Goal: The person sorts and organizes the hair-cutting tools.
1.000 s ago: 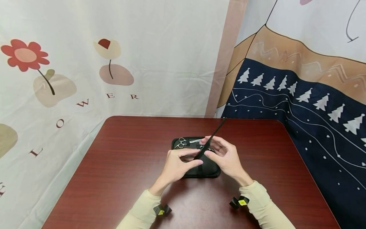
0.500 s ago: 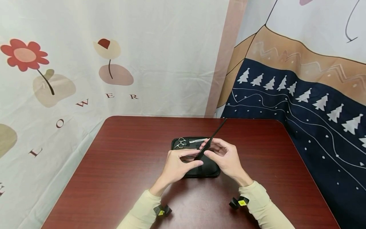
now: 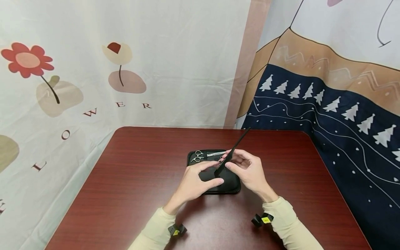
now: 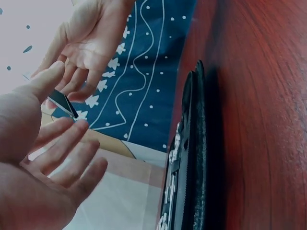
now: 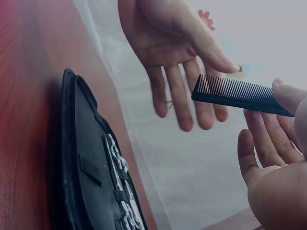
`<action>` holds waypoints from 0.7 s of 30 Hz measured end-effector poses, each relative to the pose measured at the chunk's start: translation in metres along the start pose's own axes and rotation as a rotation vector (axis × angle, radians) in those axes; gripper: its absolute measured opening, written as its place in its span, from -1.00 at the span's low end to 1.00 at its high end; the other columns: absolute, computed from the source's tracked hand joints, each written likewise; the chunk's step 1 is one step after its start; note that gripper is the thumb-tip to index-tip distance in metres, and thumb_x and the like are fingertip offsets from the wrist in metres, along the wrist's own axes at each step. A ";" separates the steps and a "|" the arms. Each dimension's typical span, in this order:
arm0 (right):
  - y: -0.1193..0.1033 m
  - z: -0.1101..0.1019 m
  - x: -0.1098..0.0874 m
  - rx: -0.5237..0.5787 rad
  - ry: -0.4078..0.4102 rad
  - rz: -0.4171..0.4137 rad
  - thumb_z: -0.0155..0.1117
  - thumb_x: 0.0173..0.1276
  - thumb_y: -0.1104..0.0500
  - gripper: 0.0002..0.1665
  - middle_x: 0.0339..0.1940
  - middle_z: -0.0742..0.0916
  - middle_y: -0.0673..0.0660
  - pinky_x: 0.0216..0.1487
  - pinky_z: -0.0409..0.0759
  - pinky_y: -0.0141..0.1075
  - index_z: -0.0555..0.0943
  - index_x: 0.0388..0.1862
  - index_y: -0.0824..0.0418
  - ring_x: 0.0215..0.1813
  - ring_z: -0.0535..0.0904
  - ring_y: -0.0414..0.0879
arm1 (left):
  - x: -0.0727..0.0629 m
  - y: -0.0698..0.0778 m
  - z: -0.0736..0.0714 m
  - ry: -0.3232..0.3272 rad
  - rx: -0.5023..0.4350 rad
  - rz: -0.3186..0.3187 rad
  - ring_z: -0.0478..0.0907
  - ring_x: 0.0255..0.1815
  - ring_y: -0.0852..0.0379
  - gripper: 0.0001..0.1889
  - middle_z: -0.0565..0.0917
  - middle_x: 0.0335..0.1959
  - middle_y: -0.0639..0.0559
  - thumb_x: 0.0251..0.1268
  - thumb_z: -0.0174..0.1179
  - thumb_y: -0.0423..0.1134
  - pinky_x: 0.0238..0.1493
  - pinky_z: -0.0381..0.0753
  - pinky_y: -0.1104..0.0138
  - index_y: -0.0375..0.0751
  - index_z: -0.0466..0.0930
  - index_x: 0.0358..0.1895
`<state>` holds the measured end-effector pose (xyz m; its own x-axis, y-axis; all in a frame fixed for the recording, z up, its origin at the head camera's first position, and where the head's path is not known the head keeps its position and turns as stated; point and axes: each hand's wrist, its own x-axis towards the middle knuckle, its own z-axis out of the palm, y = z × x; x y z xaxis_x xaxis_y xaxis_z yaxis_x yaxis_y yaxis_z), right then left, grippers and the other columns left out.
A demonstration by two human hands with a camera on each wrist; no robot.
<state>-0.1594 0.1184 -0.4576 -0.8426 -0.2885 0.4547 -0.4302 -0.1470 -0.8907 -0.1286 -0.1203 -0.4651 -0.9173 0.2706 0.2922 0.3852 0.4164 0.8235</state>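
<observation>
My right hand (image 3: 250, 172) pinches a black comb (image 5: 235, 98) between thumb and fingers, over a black zip case (image 3: 228, 185). In the head view the comb slants up toward the far right. The right wrist view shows its fine teeth pointing upward. My left hand (image 3: 190, 182) is beside the comb's near end, apart from it, with thumb and fingers spread. Lying open on the table, the case holds silver scissors (image 3: 198, 156) on its far side. My hands and the comb cover part of the case in the head view.
The dark red wooden table (image 3: 140, 166) extends around the case. Behind it hangs a pale curtain (image 3: 187, 69) with flower prints. A navy fabric (image 3: 312, 121) with white trees hangs along the right.
My left hand has let go of the comb's near end and spread its fingers. The right hand has shifted slightly right with the comb. The case stays in place.
</observation>
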 end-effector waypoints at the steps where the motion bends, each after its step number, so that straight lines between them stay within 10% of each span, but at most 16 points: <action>1: 0.000 -0.001 0.000 -0.004 0.006 0.001 0.46 0.43 0.56 -0.51 0.08 0.90 0.11 0.26 0.84 -0.36 0.62 0.31 0.64 0.15 0.88 -0.22 | -0.001 0.000 0.000 -0.008 0.024 -0.006 0.76 0.44 0.15 -0.36 0.86 0.33 0.15 0.26 0.70 0.00 0.51 0.73 0.13 0.05 0.79 0.41; 9: 0.001 -0.007 -0.001 -0.010 0.018 0.004 0.46 0.44 0.55 -0.52 0.06 0.91 0.12 0.27 0.84 -0.37 0.67 0.32 0.52 0.14 0.88 -0.20 | -0.005 -0.002 -0.003 -0.101 0.091 -0.084 0.36 0.81 -0.04 0.05 0.42 0.77 0.11 0.19 0.67 0.25 0.76 0.42 -0.19 0.28 0.37 0.76; 21: 0.002 -0.015 -0.001 -0.057 0.025 0.017 0.48 0.44 0.54 -0.53 0.07 0.86 0.41 0.24 0.84 -0.37 0.69 0.31 0.47 0.14 0.88 -0.21 | -0.006 -0.008 -0.007 -0.134 0.142 -0.072 0.15 0.89 -0.11 0.27 0.17 0.87 0.16 0.09 0.69 0.33 0.75 0.37 -0.29 0.46 0.08 0.85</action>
<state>-0.1646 0.1328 -0.4601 -0.8575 -0.2662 0.4403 -0.4331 -0.0885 -0.8970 -0.1270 -0.1312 -0.4696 -0.9247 0.3454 0.1600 0.3386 0.5542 0.7604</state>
